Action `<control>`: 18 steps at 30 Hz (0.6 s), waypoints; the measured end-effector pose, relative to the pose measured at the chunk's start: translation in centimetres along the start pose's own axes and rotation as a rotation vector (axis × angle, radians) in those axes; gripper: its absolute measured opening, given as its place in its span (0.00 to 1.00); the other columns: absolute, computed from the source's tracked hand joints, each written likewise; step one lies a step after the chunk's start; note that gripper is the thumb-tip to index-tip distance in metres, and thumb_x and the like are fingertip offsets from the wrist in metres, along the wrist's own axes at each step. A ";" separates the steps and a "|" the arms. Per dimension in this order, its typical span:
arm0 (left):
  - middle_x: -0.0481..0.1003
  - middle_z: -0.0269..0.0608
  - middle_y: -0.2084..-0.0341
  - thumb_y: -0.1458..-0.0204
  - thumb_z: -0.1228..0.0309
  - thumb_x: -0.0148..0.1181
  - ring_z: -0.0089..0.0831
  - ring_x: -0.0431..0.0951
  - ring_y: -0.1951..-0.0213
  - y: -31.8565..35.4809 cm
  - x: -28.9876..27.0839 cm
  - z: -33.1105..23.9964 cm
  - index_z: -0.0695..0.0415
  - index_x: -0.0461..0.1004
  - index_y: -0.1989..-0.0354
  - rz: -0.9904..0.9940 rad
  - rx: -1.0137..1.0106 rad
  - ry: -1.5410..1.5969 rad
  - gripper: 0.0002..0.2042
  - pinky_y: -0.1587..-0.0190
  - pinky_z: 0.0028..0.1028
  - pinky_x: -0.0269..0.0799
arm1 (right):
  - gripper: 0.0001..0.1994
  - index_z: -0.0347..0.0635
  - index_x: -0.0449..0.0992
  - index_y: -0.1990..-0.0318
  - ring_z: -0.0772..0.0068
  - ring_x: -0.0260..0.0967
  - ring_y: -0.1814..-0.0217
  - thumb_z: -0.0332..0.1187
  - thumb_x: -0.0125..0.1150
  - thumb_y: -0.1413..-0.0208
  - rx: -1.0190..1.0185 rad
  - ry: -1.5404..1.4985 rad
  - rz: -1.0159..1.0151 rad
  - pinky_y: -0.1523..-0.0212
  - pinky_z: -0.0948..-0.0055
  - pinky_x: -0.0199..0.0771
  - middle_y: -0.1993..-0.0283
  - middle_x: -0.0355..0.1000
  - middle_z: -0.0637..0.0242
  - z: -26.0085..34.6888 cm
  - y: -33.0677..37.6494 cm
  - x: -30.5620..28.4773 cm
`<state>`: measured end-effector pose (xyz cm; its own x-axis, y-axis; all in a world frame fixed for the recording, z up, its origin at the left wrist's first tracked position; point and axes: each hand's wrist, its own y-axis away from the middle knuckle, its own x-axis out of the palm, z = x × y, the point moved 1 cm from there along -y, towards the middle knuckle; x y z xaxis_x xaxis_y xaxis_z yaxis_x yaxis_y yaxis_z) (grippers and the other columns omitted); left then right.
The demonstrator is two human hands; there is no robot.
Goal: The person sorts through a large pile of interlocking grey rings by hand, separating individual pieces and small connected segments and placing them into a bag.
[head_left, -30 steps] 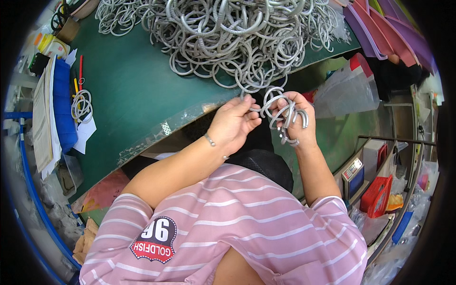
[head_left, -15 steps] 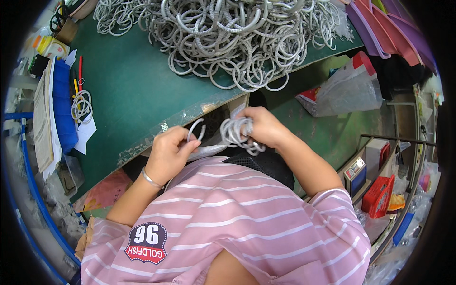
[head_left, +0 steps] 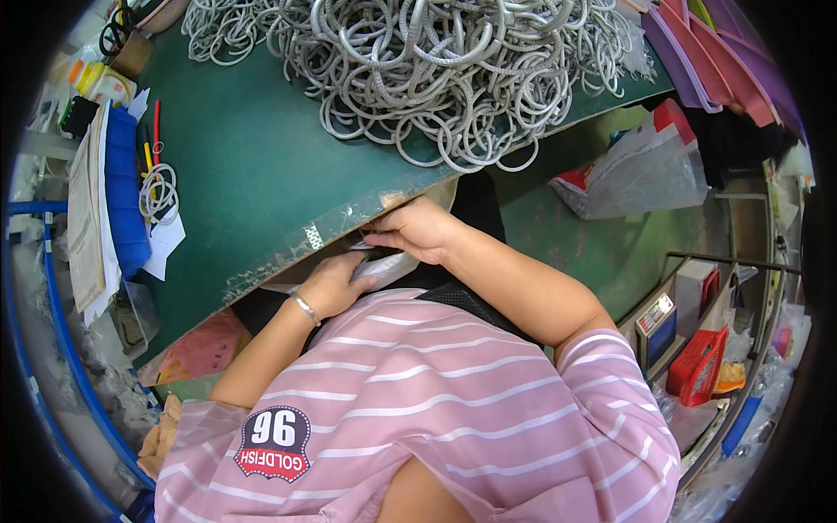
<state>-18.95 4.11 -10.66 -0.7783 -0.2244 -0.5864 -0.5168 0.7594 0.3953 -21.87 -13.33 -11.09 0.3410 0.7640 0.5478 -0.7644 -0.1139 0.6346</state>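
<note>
At the table's near edge, over my lap, both hands meet at a whitish plastic bag (head_left: 394, 269). My left hand (head_left: 334, 284), with a silver bangle at its wrist, is closed on the bag's left side, thumb along the plastic. My right hand (head_left: 420, 230) reaches in from the right, with its fingers bent and close together at the bag's upper edge. Whatever its fingertips hold is hidden. Grey ring-shaped coils (head_left: 453, 87) lie in a large tangled heap on the green table (head_left: 253, 148) beyond my hands.
At the left stand a blue holder (head_left: 128, 192) with papers, pens and a small ring bundle (head_left: 159, 193). Right of the table are a clear plastic bag (head_left: 641, 174), pink and purple trays (head_left: 706, 61), a red basket (head_left: 697, 366) and a device with a display (head_left: 656, 327).
My right hand has moved left and down to the bag, and the bunch of rings it held is out of sight. My left hand has lowered slightly; its single ring no longer shows.
</note>
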 end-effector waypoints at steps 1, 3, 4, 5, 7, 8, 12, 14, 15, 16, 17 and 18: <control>0.75 0.55 0.61 0.54 0.69 0.61 0.49 0.75 0.58 -0.4 0.4 0.2 0.63 0.72 0.54 0.032 0.018 0.010 0.18 0.55 0.35 0.70 | 0.17 0.37 0.68 0.49 0.67 0.66 0.48 0.18 0.51 0.48 0.000 0.040 0.021 0.50 0.68 0.71 0.47 0.65 0.61 -0.3 0.1 -0.1; 0.75 0.55 0.60 0.53 0.67 0.61 0.48 0.75 0.57 -0.8 0.5 0.3 0.61 0.72 0.54 0.091 -0.002 -0.019 0.18 0.53 0.36 0.69 | 0.17 0.37 0.67 0.48 0.68 0.66 0.51 0.20 0.50 0.46 0.009 0.330 0.079 0.52 0.70 0.71 0.48 0.66 0.64 -1.4 -0.4 -0.7; 0.75 0.55 0.60 0.53 0.67 0.61 0.48 0.75 0.58 -0.8 0.3 0.1 0.61 0.72 0.54 0.109 -0.014 -0.018 0.18 0.54 0.36 0.69 | 0.17 0.37 0.67 0.47 0.68 0.67 0.52 0.21 0.49 0.46 0.019 0.455 0.119 0.52 0.71 0.71 0.49 0.66 0.65 -1.5 -0.3 -0.7; 0.75 0.55 0.61 0.53 0.67 0.61 0.48 0.75 0.58 -0.9 0.3 0.0 0.61 0.72 0.54 0.127 -0.026 -0.016 0.18 0.54 0.36 0.69 | 0.17 0.37 0.67 0.47 0.69 0.67 0.52 0.21 0.49 0.46 0.028 0.580 0.159 0.53 0.71 0.71 0.49 0.67 0.65 -1.4 -0.1 -0.7; 0.75 0.54 0.62 0.53 0.66 0.61 0.48 0.76 0.59 -1.0 0.3 -0.3 0.61 0.73 0.55 0.164 -0.011 -0.034 0.17 0.55 0.36 0.70 | 0.17 0.34 0.71 0.52 0.56 0.72 0.57 0.27 0.53 0.51 -0.302 1.387 0.167 0.59 0.65 0.73 0.56 0.73 0.51 -1.5 -0.1 -1.2; 0.76 0.54 0.62 0.53 0.66 0.61 0.48 0.76 0.60 -0.9 0.3 -0.3 0.61 0.73 0.55 0.181 -0.005 -0.044 0.17 0.56 0.36 0.70 | 0.16 0.34 0.72 0.54 0.54 0.72 0.56 0.27 0.53 0.53 -0.227 1.570 0.124 0.58 0.63 0.73 0.58 0.73 0.50 -0.9 0.9 -0.2; 0.77 0.52 0.66 0.53 0.67 0.62 0.45 0.78 0.65 -0.6 -0.6 -0.9 0.62 0.75 0.59 0.184 0.048 -0.032 0.14 0.60 0.34 0.72 | 0.11 0.39 0.78 0.65 0.55 0.73 0.56 0.32 0.53 0.52 -0.296 2.023 0.025 0.54 0.57 0.68 0.62 0.76 0.54 -0.1 2.6 0.2; 0.77 0.50 0.70 0.53 0.70 0.62 0.42 0.78 0.68 0.0 -1.8 -2.4 0.62 0.75 0.61 0.081 0.148 0.022 0.12 0.63 0.31 0.72 | 0.11 0.42 0.80 0.69 0.58 0.74 0.59 0.34 0.52 0.51 -0.313 2.169 0.057 0.55 0.58 0.66 0.64 0.77 0.56 0.3 3.0 -0.3; 0.76 0.49 0.71 0.53 0.72 0.61 0.39 0.78 0.69 0.3 -2.5 -3.6 0.63 0.75 0.61 0.041 0.166 0.095 0.11 0.65 0.29 0.72 | 0.11 0.42 0.80 0.68 0.58 0.74 0.59 0.34 0.52 0.51 -0.263 2.128 0.080 0.55 0.58 0.66 0.64 0.77 0.56 0.6 3.4 -0.5; 0.76 0.48 0.72 0.53 0.73 0.61 0.36 0.77 0.70 0.5 -3.3 -5.1 0.63 0.76 0.62 -0.006 0.183 0.167 0.10 0.66 0.27 0.72 | 0.11 0.42 0.80 0.68 0.58 0.74 0.59 0.34 0.52 0.52 -0.220 2.091 0.104 0.56 0.57 0.67 0.64 0.77 0.55 1.5 4.1 -0.3; 0.76 0.47 0.73 0.53 0.75 0.61 0.33 0.77 0.71 0.4 -3.7 -6.1 0.63 0.76 0.63 -0.053 0.200 0.241 0.09 0.68 0.25 0.72 | 0.10 0.42 0.80 0.68 0.57 0.74 0.59 0.33 0.52 0.52 -0.176 2.055 0.128 0.56 0.57 0.67 0.64 0.77 0.55 2.2 4.6 -0.3; 0.75 0.43 0.74 0.54 0.80 0.60 0.28 0.76 0.73 0.2 -3.8 -6.6 0.63 0.75 0.65 -0.154 0.309 0.243 0.07 0.71 0.22 0.71 | 0.09 0.41 0.79 0.69 0.56 0.74 0.61 0.34 0.53 0.52 -0.144 2.049 0.162 0.61 0.58 0.70 0.65 0.76 0.55 2.6 4.9 -0.7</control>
<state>-18.46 1.06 -3.73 -0.7809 -0.4593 -0.4234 -0.5314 0.8447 0.0639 -24.45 -16.13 -6.95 -0.6176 0.2120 -0.7574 -0.7812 -0.2773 0.5594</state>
